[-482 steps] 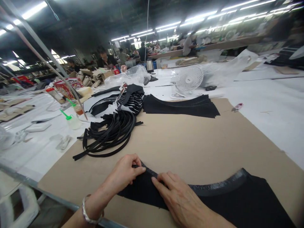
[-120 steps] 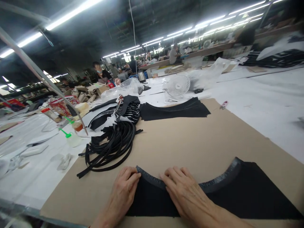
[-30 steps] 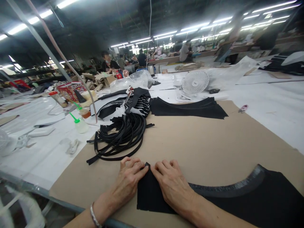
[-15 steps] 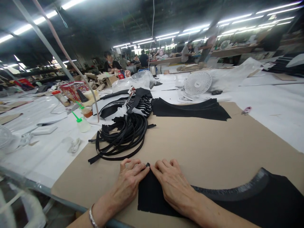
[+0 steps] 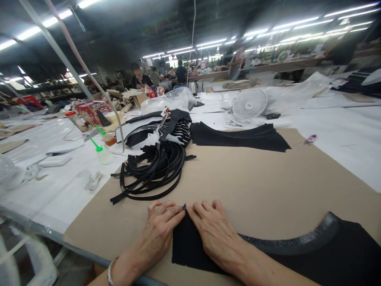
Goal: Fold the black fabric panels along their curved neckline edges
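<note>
A black fabric panel (image 5: 188, 242) with a curved, shiny grey-black edge lies flat at the front of the brown board and runs off to the right. At its upper left corner my left hand (image 5: 163, 223) has thumb and fingers closed on the edge. My right hand (image 5: 212, 224) meets it there from the other side, fingertips pressed together on the same corner. Only a small dark tip of the corner shows between the two hands. My right forearm covers part of the panel.
Beyond my hands lie a coil of black strips (image 5: 154, 171) and stacked black curved pieces (image 5: 238, 136) on the brown board (image 5: 253, 178). A white fan (image 5: 249, 104), a green-tipped bottle (image 5: 103, 154) and pink snips (image 5: 311, 139) are farther out. People work in the background.
Both hands stay at the panel's corner, with only a slight shift of the left fingers. In the background a standing person has moved left.
</note>
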`<action>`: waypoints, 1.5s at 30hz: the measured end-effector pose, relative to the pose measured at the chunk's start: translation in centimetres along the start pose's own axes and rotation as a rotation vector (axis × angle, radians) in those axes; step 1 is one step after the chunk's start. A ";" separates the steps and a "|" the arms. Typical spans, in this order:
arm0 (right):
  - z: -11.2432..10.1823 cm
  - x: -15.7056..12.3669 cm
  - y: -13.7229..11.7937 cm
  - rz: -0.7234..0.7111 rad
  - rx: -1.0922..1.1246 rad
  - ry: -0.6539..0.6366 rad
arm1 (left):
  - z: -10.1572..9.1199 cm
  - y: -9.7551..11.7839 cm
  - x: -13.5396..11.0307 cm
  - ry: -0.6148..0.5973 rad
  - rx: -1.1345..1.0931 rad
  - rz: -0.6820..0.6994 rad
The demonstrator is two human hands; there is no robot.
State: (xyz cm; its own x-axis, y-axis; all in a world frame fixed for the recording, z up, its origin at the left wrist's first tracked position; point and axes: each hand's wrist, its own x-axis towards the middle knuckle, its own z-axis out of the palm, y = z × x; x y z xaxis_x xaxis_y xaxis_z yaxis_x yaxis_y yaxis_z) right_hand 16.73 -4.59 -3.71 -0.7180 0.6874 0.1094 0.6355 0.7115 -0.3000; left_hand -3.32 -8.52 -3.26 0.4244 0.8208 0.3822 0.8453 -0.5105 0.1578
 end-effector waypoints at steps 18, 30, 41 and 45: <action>-3.2 -1.4 1.5 0.152 0.239 -0.047 | 0.1 0.2 0.2 -0.010 -0.023 -0.077; -4.7 -2.3 1.5 0.273 0.195 -0.104 | -0.1 2.9 4.5 -0.051 0.104 -0.265; -4.7 -3.9 3.0 0.274 0.171 -0.131 | 0.2 5.3 6.2 -0.418 -0.220 -0.152; -5.1 -4.1 3.6 0.261 0.192 -0.152 | 0.0 5.4 6.6 -0.432 -0.200 -0.130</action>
State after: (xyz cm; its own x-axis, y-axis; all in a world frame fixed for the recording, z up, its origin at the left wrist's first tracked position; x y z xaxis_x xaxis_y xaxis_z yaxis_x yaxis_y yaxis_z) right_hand 23.40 -4.14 -0.39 -0.5817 0.8027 -0.1320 0.7485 0.4646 -0.4732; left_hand 4.06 -5.88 0.14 0.4513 0.8905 -0.0577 0.8393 -0.4016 0.3666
